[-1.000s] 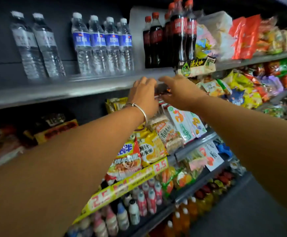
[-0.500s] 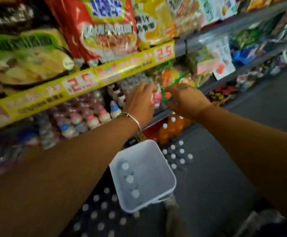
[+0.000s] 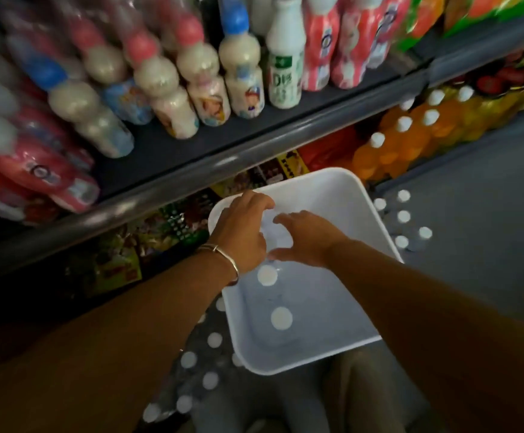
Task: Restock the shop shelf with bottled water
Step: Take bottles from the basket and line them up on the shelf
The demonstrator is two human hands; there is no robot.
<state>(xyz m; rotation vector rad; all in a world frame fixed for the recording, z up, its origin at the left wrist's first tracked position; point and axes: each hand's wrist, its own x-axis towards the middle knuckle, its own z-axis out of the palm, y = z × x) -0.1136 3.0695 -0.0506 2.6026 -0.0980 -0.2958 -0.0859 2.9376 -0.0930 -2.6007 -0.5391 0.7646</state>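
- White caps mark the water bottles (image 3: 268, 275) standing in the basket (image 3: 342, 189).
- Your left hand (image 3: 242, 232) and right hand (image 3: 304, 242) curl above one, not visibly gripping.
- Grasp below the cap, then lift straight.

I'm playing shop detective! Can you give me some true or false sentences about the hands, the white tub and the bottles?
1. Both hands, left and right, reach into the white plastic tub. True.
2. The tub holds orange bottles. False: white-capped clear water bottles stand in it.
3. The silver bangle is on the right wrist. False: left wrist.
4. Orange drink bottles stand on the bottom shelf, beyond the tub. True.
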